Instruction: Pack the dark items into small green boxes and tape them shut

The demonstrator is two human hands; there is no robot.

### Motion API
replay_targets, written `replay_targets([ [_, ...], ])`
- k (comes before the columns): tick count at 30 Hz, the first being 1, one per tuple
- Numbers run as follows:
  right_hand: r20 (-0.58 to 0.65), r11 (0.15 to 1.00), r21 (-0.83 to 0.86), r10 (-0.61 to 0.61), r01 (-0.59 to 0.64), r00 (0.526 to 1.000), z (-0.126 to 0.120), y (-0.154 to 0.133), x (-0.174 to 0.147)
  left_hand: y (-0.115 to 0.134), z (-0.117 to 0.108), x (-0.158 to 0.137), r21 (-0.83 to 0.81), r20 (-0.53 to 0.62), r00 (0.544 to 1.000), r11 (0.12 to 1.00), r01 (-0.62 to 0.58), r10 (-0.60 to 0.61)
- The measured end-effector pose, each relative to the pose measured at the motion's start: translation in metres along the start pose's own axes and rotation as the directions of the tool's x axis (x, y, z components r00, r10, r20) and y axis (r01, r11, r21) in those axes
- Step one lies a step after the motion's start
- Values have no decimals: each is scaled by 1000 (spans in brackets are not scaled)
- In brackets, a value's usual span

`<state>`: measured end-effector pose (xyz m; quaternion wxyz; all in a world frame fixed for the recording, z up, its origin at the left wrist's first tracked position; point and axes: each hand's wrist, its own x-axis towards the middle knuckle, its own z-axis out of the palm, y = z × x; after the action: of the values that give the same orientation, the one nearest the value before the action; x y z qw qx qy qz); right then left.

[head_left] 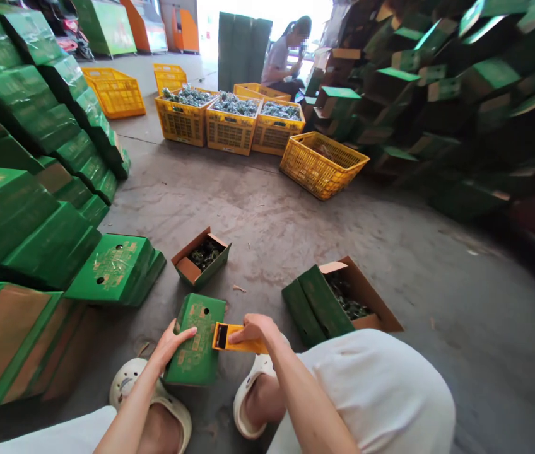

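Observation:
A closed green cardboard box (pixel 201 362) with gold print and a round hole stands on the floor between my feet. My left hand (pixel 169 347) grips its left side, one digit lying across the top. In my right hand (pixel 255 329) is an orange-yellow tape dispenser (pixel 243 343), its dark front end against the box's right edge. Just beyond is a small open box (pixel 205 268) with dark green contents. To the right sits another open box (pixel 350 296) with similar contents, partly behind my knee, with closed green boxes (pixel 312 306) against its left side.
Green boxes (pixel 26 221) are stacked high on the left. Several yellow crates (pixel 232 132) with greyish-green contents line up ahead; another crate (pixel 324 167) stands to their right. Behind them sits a person (pixel 279 63). More green boxes (pixel 395 94) are heaped on the right.

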<state>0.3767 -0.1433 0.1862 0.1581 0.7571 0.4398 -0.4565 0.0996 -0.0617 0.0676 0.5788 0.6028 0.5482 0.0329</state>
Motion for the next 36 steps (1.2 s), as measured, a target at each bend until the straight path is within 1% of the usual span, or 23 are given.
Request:
replay_targets([
  [2,-19,999,-23,31,-31,999,-5,2,-4,-1,8,1,-142,73,997,990,10,1],
  [4,-32,999,-25,44,-44,999,-3,0,-5,-4,8,7,-187,112,994,982,39,-18],
  [6,-32,1000,-4,24,-24,999,3,-5,-3,-7,4,14,-101,79,996,994,43,-35],
  [7,-29,1000,9,8,-8,1000,5,-8,-2,-9,2,15,-18,30,999,999,28,-27],
  [9,-18,1000,19,-12,12,1000,9,-14,1,-10,6,12,190,-123,992,982,11,13],
  [11,-3,1000,8,-25,25,1000,9,-16,3,-10,24,0,382,-271,962,922,64,45],
  [12,2,1000,-1,-28,28,1000,8,-16,4,-8,38,-8,463,-326,944,878,119,44],
  [13,7,1000,-7,-30,30,1000,7,-16,5,-6,54,-15,534,-351,936,829,166,39],
  [15,4,1000,-6,-29,29,1000,6,-13,5,-1,86,-27,648,-353,933,737,193,66],
  [16,-4,1000,2,-26,26,1000,7,-11,5,1,100,-31,682,-378,923,696,226,71],
  [18,-28,1000,20,-20,21,999,10,-9,4,2,118,-36,726,-437,895,624,290,93],
  [19,-41,999,27,-20,21,999,12,-9,3,2,122,-37,742,-458,882,595,310,112],
  [20,-47,999,35,-24,25,999,14,-9,1,2,122,-38,758,-464,875,573,313,137],
  [22,-30,998,54,-39,41,999,13,-7,-5,2,112,-40,784,-447,874,555,278,192],
  [23,-8,997,62,-49,49,999,11,-4,-10,3,103,-41,786,-431,877,565,252,210],
  [25,40,996,65,-63,60,997,3,5,-20,4,84,-43,761,-399,892,618,195,210],
  [28,58,998,39,-46,44,997,-14,24,-33,4,60,-43,685,-355,922,714,146,153],
  [30,47,999,9,-41,41,998,-20,33,-36,2,49,-39,643,-349,928,753,136,130],
  [33,21,999,-4,-45,45,999,-16,35,-32,-4,37,-30,587,-327,942,797,141,75],
  [36,16,999,17,-34,34,999,-3,25,-19,-12,22,-17,530,-264,964,835,147,-2],
])
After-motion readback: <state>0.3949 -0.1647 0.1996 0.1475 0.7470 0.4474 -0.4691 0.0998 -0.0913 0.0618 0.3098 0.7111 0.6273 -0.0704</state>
